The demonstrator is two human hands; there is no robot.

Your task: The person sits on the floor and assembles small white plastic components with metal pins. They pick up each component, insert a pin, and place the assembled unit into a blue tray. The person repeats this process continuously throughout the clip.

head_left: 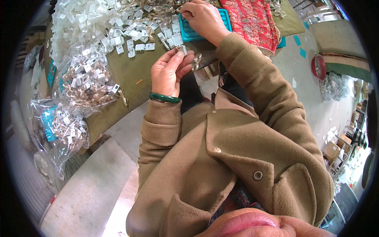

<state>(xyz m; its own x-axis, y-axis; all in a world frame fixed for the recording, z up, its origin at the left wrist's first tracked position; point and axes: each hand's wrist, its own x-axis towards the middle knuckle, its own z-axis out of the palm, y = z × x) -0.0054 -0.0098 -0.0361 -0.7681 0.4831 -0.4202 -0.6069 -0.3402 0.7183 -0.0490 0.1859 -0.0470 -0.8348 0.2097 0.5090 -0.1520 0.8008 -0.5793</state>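
Note:
My left hand (166,75), with a green bangle at its wrist, pinches a small white plastic piece (182,49) between thumb and fingers. A small coil of clear-brown cord (196,62) hangs beside those fingers, seemingly joined to the piece. Over the blue ridged tray (192,38), my right hand (205,19) has its fingers curled together at the tray's far left side. What its fingertips hold, if anything, is hidden. Loose white plastic pieces (140,47) lie just left of my left hand, and a few more touch the tray's left edge.
A big heap of white plastic pieces (79,27) covers the table's far left. Clear bags (85,79) of white pieces with brown cords sit along the left edge. Red patterned cloth (254,23) lies right of the tray. A red bowl (318,66) stands farther right.

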